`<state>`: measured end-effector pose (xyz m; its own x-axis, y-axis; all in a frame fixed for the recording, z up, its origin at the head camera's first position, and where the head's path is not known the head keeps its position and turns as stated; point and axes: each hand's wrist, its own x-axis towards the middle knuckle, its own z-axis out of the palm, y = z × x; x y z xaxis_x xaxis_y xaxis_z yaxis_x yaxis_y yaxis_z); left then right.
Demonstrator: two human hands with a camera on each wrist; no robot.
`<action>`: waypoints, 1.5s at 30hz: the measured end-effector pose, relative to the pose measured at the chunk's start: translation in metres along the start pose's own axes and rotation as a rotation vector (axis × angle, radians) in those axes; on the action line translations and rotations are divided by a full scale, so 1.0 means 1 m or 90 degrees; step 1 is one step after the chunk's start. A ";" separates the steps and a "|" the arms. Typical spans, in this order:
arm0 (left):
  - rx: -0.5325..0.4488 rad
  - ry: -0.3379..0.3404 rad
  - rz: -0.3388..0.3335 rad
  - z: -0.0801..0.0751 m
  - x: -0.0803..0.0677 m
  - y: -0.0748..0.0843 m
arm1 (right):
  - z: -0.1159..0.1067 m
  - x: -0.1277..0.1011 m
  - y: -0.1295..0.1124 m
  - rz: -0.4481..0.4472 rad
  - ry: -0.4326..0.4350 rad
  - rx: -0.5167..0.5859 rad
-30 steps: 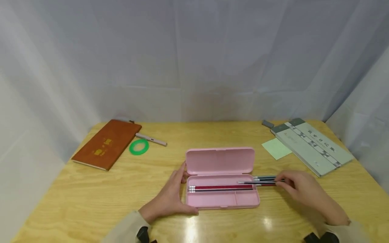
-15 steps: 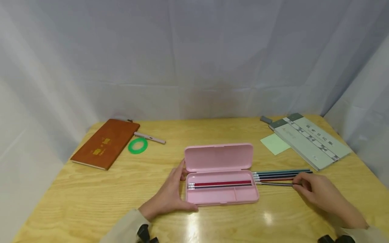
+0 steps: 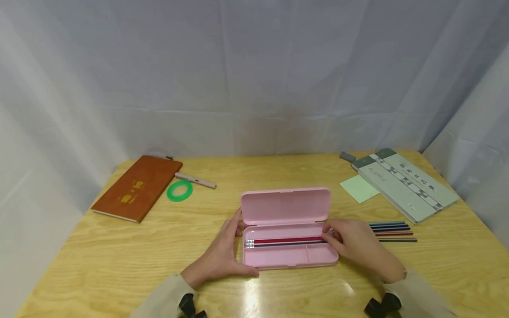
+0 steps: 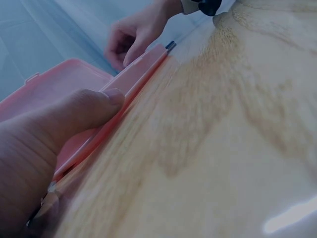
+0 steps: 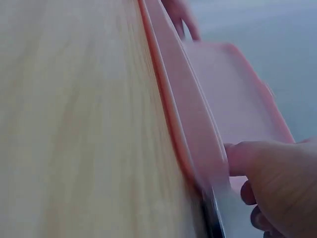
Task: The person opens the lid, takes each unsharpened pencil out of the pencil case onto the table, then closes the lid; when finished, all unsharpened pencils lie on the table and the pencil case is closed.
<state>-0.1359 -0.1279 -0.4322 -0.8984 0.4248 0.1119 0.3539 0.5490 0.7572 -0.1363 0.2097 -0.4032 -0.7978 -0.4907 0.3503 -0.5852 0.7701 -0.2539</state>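
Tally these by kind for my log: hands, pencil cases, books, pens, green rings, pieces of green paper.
Hands: 2 (left hand, right hand)
Pencil cases: 1 (pink pencil case)
Books: 2 (brown book, grey-green book)
Pens: 1 (pale pen)
Green rings: 1 (green ring)
Green paper: 1 (light green piece)
Total: 8

- Head view: faced forward and down across the whole table [image 3: 99,265].
- Left wrist view: looked closely along the pink case [image 3: 285,208].
- Right wrist view: faced oppositely, close in; both shared the case.
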 end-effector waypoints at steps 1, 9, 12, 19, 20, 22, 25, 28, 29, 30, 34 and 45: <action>0.001 0.000 0.001 0.000 0.000 0.000 | 0.001 0.005 -0.004 -0.004 -0.012 -0.011; -0.004 -0.003 -0.002 0.001 0.001 0.002 | 0.015 0.034 -0.022 -0.005 -0.120 0.003; -0.006 -0.003 -0.003 0.000 0.001 0.003 | 0.020 0.041 -0.028 -0.023 -0.133 0.008; 0.004 0.003 0.001 -0.001 0.000 0.002 | 0.021 0.047 -0.032 -0.022 -0.136 0.031; 0.004 0.003 0.002 -0.001 0.000 0.001 | 0.020 0.047 -0.032 -0.021 -0.136 0.035; 0.004 0.006 0.004 -0.001 0.000 0.001 | 0.017 0.046 -0.032 -0.017 -0.135 0.041; 0.006 0.008 0.008 0.000 0.000 0.000 | 0.008 0.042 -0.032 0.000 -0.128 0.055; 0.010 0.010 0.014 0.000 0.000 0.000 | -0.006 0.031 -0.025 0.017 -0.105 0.070; 0.014 0.009 0.017 0.000 0.000 0.000 | -0.011 0.026 -0.021 0.017 -0.090 0.073; 0.016 0.009 0.020 -0.001 0.001 0.000 | -0.016 0.019 -0.015 0.019 -0.074 0.077; 0.017 0.012 0.030 -0.001 0.001 0.000 | -0.029 -0.017 0.015 0.032 -0.017 0.089; 0.016 0.017 0.037 0.000 -0.001 -0.001 | -0.053 -0.114 0.084 0.158 -0.004 0.055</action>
<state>-0.1356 -0.1284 -0.4332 -0.8827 0.4375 0.1716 0.4113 0.5425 0.7325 -0.0870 0.3521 -0.4167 -0.9193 -0.2935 0.2622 -0.3811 0.8301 -0.4070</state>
